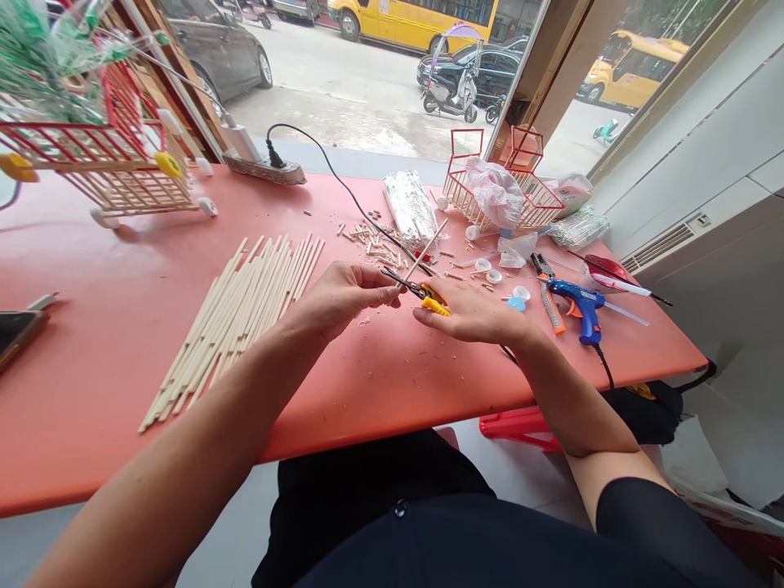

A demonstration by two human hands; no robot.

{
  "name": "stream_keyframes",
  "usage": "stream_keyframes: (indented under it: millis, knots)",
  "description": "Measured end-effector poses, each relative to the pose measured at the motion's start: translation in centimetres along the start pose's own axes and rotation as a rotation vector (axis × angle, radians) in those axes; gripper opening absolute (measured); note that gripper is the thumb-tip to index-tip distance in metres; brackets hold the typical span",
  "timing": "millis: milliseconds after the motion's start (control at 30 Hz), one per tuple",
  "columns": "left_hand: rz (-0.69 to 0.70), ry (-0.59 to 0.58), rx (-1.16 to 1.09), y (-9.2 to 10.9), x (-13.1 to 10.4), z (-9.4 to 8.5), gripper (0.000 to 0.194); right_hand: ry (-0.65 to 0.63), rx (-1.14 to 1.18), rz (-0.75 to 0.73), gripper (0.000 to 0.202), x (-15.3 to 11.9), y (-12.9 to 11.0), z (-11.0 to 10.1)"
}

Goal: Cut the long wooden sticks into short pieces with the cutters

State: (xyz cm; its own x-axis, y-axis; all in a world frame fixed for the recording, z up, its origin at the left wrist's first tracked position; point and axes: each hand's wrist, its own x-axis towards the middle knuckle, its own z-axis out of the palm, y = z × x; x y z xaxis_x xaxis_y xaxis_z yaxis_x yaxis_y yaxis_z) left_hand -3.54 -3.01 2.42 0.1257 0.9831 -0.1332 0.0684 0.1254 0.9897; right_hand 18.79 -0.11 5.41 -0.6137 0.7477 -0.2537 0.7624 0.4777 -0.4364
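My left hand [354, 296] is closed, pinching one end of a thin wooden stick [429, 247] that slants up and to the right. Wrapped around the yellow handles of a pair of pliers [434, 304], my right hand [474, 310] has its fingers partly hidden. The dark jaws of the pliers reach left to the stick, close to my left fingertips; whether they bite on it I cannot tell. A bundle of long wooden sticks [236, 322] lies left of my left hand. Short cut stick pieces [375, 238] are scattered beyond both hands.
On the pink table [380, 400] stand small stick-built carts, a large one [122, 175] at left and another [456, 184] at back right. A blue glue gun [579, 306] and orange-handled pliers [551, 302] lie at right. A black cable [331, 167] crosses from the power strip [263, 166].
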Motion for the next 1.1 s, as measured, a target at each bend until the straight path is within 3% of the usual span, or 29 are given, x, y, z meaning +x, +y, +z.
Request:
stream_keyframes:
  millis: [100,267,500,1100]
  knots:
    - [-0.031,-0.002,-0.053,0.0,0.0,0.2,0.026,0.032,0.023,-0.032,0.038,-0.1,-0.2,0.4]
    - [-0.067,-0.059,-0.134,0.0,0.1,0.0,0.031,-0.034,0.069,-0.090,0.036,0.0,0.6,-0.3]
    - [-0.017,-0.128,-0.171,-0.7,0.4,-0.5,0.038,-0.096,0.128,-0.127,0.043,0.0,1.6,-1.4]
    - [0.006,-0.129,-0.127,-0.8,0.5,-0.3,0.034,-0.060,0.133,-0.164,0.043,0.0,1.3,-0.8]
